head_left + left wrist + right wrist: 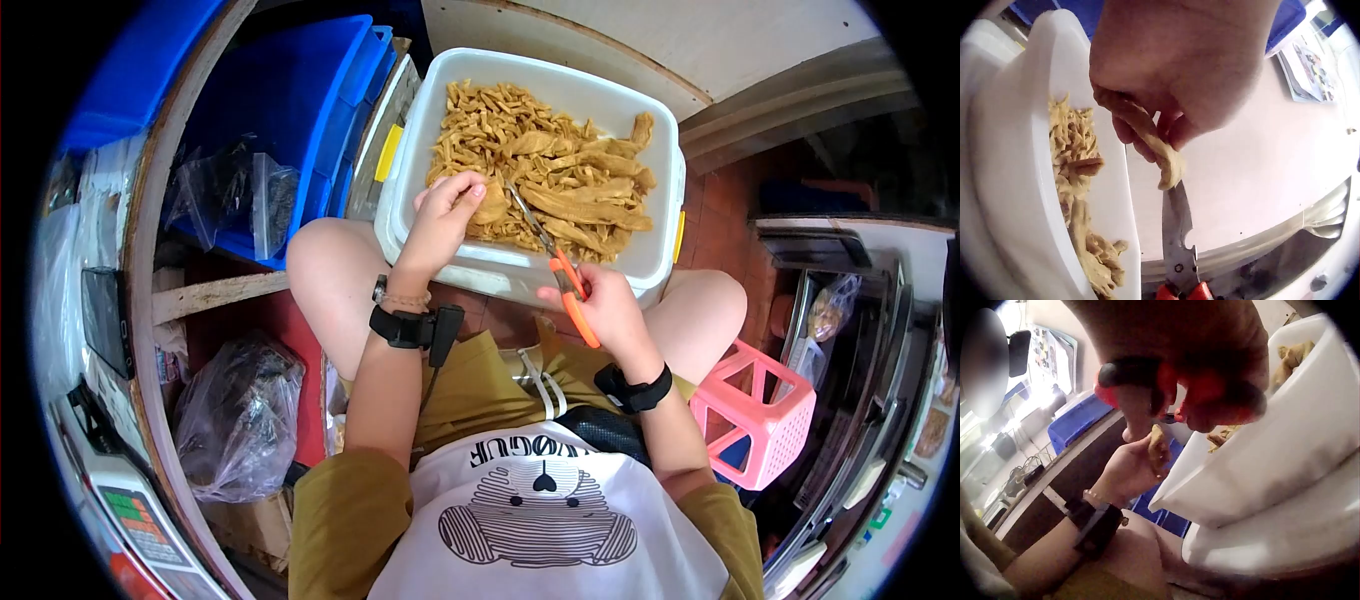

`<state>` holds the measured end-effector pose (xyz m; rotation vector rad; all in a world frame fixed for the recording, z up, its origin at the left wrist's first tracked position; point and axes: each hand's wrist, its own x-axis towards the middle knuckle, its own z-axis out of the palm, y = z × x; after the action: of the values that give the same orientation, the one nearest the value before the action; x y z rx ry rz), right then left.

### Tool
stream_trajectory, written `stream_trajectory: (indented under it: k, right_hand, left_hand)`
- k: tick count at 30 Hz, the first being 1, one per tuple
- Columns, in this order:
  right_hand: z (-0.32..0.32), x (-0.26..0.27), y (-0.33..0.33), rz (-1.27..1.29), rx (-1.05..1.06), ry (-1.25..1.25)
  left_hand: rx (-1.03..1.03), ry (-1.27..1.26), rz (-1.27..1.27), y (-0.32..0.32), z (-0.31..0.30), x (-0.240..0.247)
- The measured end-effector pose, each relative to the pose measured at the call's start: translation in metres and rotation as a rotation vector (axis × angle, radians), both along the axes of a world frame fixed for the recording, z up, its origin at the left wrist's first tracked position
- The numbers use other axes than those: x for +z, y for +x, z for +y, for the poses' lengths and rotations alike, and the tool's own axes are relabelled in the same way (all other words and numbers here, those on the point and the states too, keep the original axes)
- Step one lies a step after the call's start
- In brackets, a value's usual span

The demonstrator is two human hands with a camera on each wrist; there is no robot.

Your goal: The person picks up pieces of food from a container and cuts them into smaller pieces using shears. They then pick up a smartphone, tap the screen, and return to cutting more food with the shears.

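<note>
A long tan-brown strip (1145, 130) is pinched between the thumb and fingers of my left hand (445, 222), over the left part of a white tub (658, 262). My right hand (606, 312) grips orange-handled scissors (568, 282), fingers through the handles. In the left wrist view the scissor blades (1177, 219) meet the lower end of the strip; whether they are fully closed cannot be told. Cut brown pieces (487, 118) fill the tub's left side, and longer uncut strips (590, 205) lie on its right.
Blue crates (330, 110) with plastic bags stand at the left, above a large clear bag (240, 420). A pink stool (775, 425) is beside the right knee. A scale (145, 525) sits at lower left. Boards rise behind the tub.
</note>
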<state>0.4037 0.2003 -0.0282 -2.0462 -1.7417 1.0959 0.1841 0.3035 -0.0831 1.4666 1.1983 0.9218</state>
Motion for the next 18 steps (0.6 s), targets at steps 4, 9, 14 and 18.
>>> stream_trajectory:
  k: [4,9,14,18]
  right_hand:
    - [-0.001,0.001,0.002,0.008,0.036,0.121]
    - [0.000,0.011,-0.003,-0.037,0.087,0.138]
    - [0.001,0.016,-0.007,-0.026,0.106,0.115]
    - [0.002,0.018,-0.007,-0.033,0.113,0.100]
  left_hand:
    - [0.048,-0.295,-0.506,0.000,0.002,-0.003]
    - [0.098,-0.442,-0.883,0.007,-0.004,0.009]
    - [-0.061,-0.480,-0.829,0.006,-0.004,0.001]
    - [-0.211,-0.433,-0.731,0.009,-0.005,0.014]
